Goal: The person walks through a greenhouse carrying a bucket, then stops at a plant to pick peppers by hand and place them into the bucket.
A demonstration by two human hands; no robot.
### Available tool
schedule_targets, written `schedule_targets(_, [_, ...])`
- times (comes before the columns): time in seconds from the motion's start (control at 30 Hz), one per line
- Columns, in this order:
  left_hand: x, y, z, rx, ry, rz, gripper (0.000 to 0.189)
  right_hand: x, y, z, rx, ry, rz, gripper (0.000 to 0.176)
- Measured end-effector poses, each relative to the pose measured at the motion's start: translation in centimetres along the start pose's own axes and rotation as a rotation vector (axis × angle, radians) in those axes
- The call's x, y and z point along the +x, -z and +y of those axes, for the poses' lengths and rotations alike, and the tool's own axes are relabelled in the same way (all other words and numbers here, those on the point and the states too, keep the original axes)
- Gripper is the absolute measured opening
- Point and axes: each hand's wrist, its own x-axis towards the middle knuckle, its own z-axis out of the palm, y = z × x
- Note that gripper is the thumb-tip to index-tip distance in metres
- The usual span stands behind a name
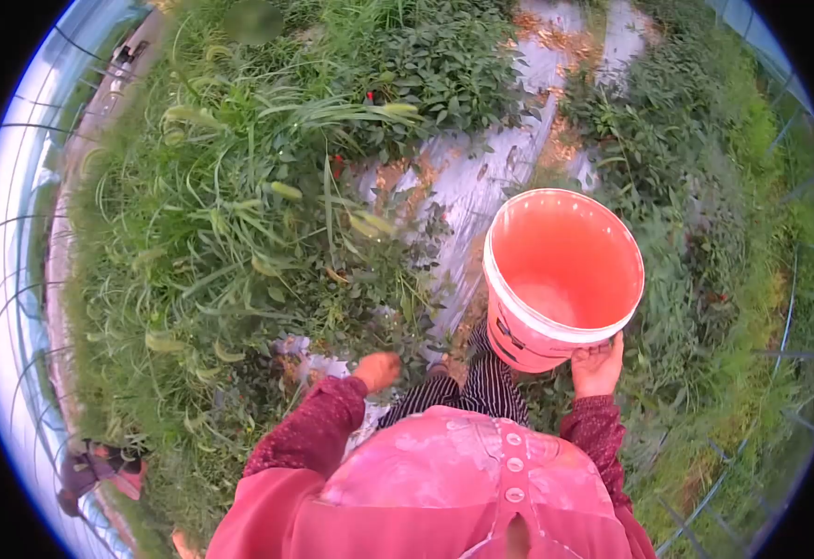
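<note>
Clock from view centre. Hands well apart. Right hand [598, 368], 4 o'clock: clamped at the near rim of the bucket [563, 247], 3 o'clock; the lip presumably gives purchase, with the mouth turned upward. Left hand [378, 371], 6 o'clock: loosely curled beside foliage [272, 247]; cannot tell whether it holds anything. Pale sheeting [486, 182], 1 o'clock, probably laid as ground cover. Counts: one bucket; two clear red spots [337, 166], about 11; one other person [92, 470], 8.

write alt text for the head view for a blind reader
A person's right hand holds a pink, empty-looking bucket at its near side, while the left hand is curled near leafy plants. Pale ground sheeting lies ahead among them.
</note>
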Motion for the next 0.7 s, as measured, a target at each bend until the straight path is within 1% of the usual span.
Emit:
schedule_targets(0.03, [0.7, 0.1, 0.1, 0.001, 0.017, 0.01, 0.022, 1.1, -1.4, -0.3, -0.004, -0.017, -0.009, 0.028])
schedule_targets(0.1, [1.1, 0.0, 0.5, -0.014, 0.08, -0.104, 0.022, 2.5, -3.8, -0.9, -0.051, -0.052, -0.009, 0.028])
schedule_targets(0.13, [1.5, 0.6, 0.8, -0.021, 0.088, -0.085, 0.022, 3.2, -5.1, -1.5, -0.084, -0.061, 0.012, 0.029])
schedule_targets(0.2, [2.2, 2.1, 1.6, -0.117, 0.17, 0.133, 0.023, 5.1, -7.0, -2.8, -0.089, -0.063, -0.005, 0.03])
schedule_targets(0.23, [2.5, 2.7, 2.0, -0.124, 0.175, 0.14, 0.023, 5.9, -8.0, -3.3, -0.085, -0.058, -0.007, 0.031])
schedule_targets(0.3, [3.0, 5.4, 3.9, -0.215, 0.305, 0.238, 0.023, 7.4, -10.7, -3.6, -0.134, -0.041, -0.037, 0.033])
schedule_targets(0.37, [3.5, 5.9, 4.1, -0.218, 0.325, 0.22, 0.024, 8.2, -13.5, -4.1, -0.144, -0.03, 0.004, 0.029])
schedule_targets(0.4, [3.7, 5.4, 3.6, -0.206, 0.31, 0.214, 0.024, 8.7, -14.8, -4.3, -0.147, -0.016, 0.011, 0.029])
schedule_targets(0.43, [4.0, 4.3, 2.8, -0.243, 0.341, 0.207, 0.024, 9.4, -15.8, -4.8, -0.139, -0.029, -0.007, 0.029])
schedule_targets(0.5, [4.6, 4.7, 2.9, -0.257, 0.354, 0.13, 0.024, 11.1, -18.1, -5.4, -0.116, -0.031, 0.026, 0.029])
schedule_targets(0.53, [5.1, 4.1, 1.9, -0.25, 0.321, 0.144, 0.024, 12.2, -18.8, -5.7, -0.106, -0.011, 0.035, 0.029])
schedule_targets(0.6, [6.2, 3.6, 0.1, -0.297, 0.354, 0.049, 0.026, 14.0, -20.2, -6.2, -0.086, 0.014, 0.043, 0.028])
schedule_targets(0.63, [7.0, 3.7, -0.7, -0.298, 0.334, 0.036, 0.026, 14.9, -20.9, -6.5, -0.082, 0.036, 0.053, 0.028])
schedule_targets(0.7, [9.3, 4.7, -1.9, -0.234, 0.428, -0.004, 0.026, 17.0, -22.4, -6.7, -0.077, 0.049, 0.079, 0.028])
